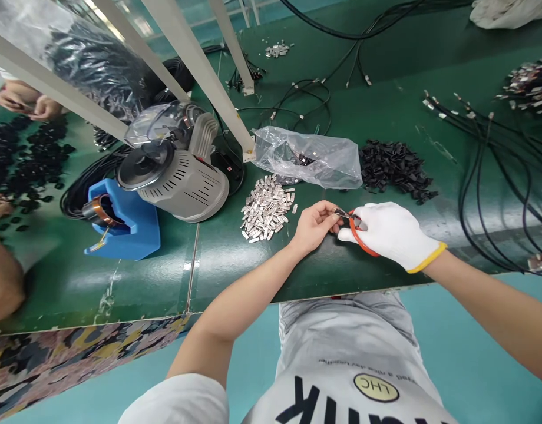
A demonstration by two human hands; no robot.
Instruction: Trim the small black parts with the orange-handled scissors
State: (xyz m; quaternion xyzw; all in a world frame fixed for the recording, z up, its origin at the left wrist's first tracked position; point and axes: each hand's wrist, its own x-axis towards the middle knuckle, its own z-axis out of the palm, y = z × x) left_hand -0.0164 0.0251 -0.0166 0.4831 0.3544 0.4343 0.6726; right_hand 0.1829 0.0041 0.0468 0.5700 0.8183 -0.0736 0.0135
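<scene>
My left hand (314, 227) is bare and pinched shut on a small part at the tips of a tool; the part is too small to name. My right hand (392, 232) wears a white glove with a yellow cuff and grips orange-handled scissors (358, 235). Both hands meet over the green table (350, 112) near its front edge. A heap of small silver metal shells (266, 209) lies just left of my left hand. A heap of small black plastic parts (395, 168) lies behind my right hand.
A clear plastic bag (313, 158) with parts lies behind the hands. A grey tape dispenser machine (178, 171) and a blue holder (129, 227) stand at left. Black cables (496, 159) spread at right. Another person's hands (30, 106) work at far left.
</scene>
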